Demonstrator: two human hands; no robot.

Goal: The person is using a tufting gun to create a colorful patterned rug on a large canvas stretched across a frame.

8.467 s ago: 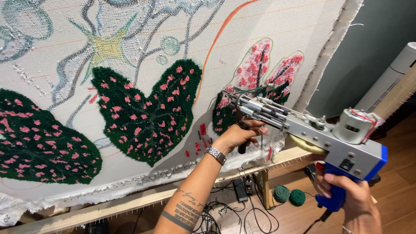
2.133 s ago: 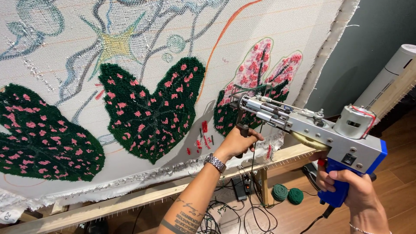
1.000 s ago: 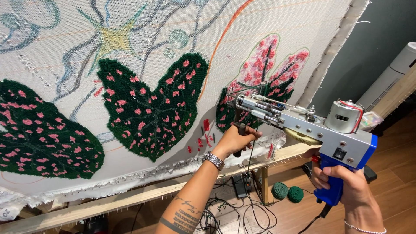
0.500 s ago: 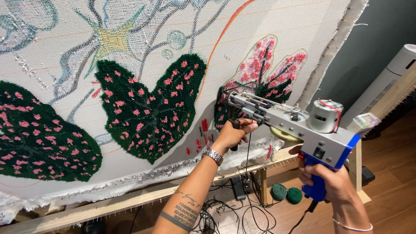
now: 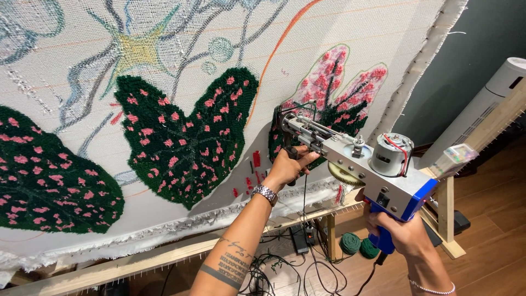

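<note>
While the tufting gun (image 5: 350,159) is pressed nose-first against the stretched backing cloth (image 5: 339,33), its front grip is wrapped by the left hand (image 5: 287,167) and its blue rear handle is clenched by the right hand (image 5: 397,233). The needle sits at the edge of the dark green, pink-speckled leaf (image 5: 329,104), so filling that patch appears to be in hand. Steady pressure into the cloth would be called for next.
</note>
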